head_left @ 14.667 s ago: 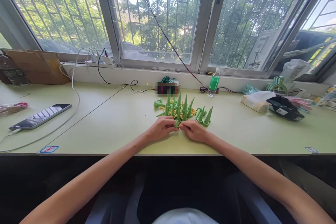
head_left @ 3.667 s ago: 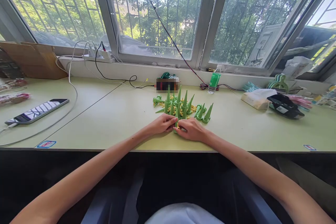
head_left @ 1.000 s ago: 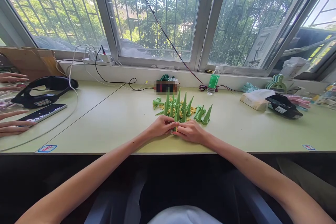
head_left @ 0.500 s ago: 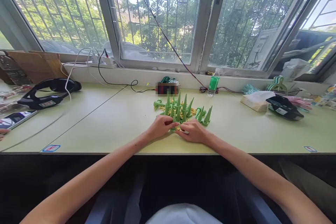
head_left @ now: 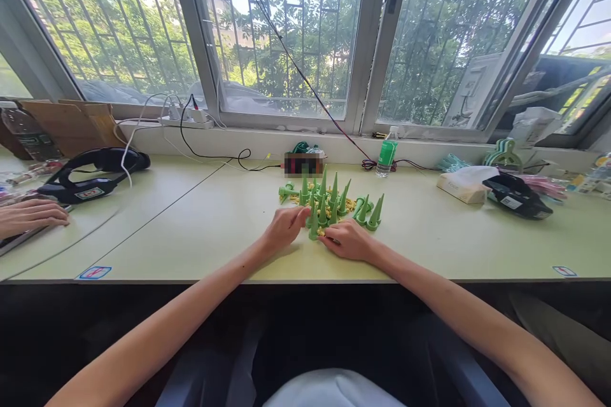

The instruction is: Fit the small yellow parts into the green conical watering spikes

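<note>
Just below frame centre, a green spike (head_left: 314, 225) stands upright, tapering to a point; your left hand (head_left: 285, 229) and right hand (head_left: 352, 240) curl beside it, gripping or not, you can't tell.

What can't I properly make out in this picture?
All in the head view:
Right hand: whether it grips the yellow piece beside it is too small to tell.
Rear green spikes: bases hidden by the front spikes.
Phone: mostly covered by a co-worker's hand, cut off by the left edge.
Dark object behind the spikes: pixelated.
</note>
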`<state>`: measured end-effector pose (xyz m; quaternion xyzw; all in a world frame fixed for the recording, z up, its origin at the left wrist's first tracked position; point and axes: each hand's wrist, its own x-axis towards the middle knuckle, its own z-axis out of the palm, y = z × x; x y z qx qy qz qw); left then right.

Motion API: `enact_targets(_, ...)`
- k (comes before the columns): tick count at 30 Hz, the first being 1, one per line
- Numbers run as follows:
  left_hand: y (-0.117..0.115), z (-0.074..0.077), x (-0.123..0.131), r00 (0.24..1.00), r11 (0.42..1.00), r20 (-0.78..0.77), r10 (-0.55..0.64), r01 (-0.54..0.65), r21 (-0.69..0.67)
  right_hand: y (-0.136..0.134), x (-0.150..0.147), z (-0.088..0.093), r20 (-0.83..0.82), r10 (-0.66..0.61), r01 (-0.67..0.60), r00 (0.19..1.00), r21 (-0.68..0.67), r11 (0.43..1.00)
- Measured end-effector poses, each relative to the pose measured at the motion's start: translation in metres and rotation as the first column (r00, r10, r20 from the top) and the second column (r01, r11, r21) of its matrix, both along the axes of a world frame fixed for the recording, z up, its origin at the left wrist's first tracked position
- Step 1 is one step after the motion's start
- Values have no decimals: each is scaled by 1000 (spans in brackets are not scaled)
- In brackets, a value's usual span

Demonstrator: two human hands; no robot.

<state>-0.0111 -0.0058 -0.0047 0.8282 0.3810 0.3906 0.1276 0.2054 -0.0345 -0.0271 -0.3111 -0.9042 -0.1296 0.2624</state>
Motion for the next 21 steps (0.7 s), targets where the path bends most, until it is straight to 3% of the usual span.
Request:
enact_targets(4,20,11,-16,958,957,6,287,-287,44,2,-2,-2,-8,-21,21,1000,-16,1000)
enact_targets(8,58,27,-36,876,866,-221,428,-468,-178,2,-3,-1,-5,-35,35,999,-28,999)
enact_targets(10,76,31,-42,839,824,-293,459,-525,-212,1,-3,0,-4,-44,44,999,-33,999)
enact_targets(15,105,26,-36,809,780,-354,469,-567,-265,-1,-4,1,0,-63,63,998,-41,997)
enact_targets(21,115,16,-25,818,813,-356,453,-542,-211,-1,-5,2,-91,-153,148,984,-55,987)
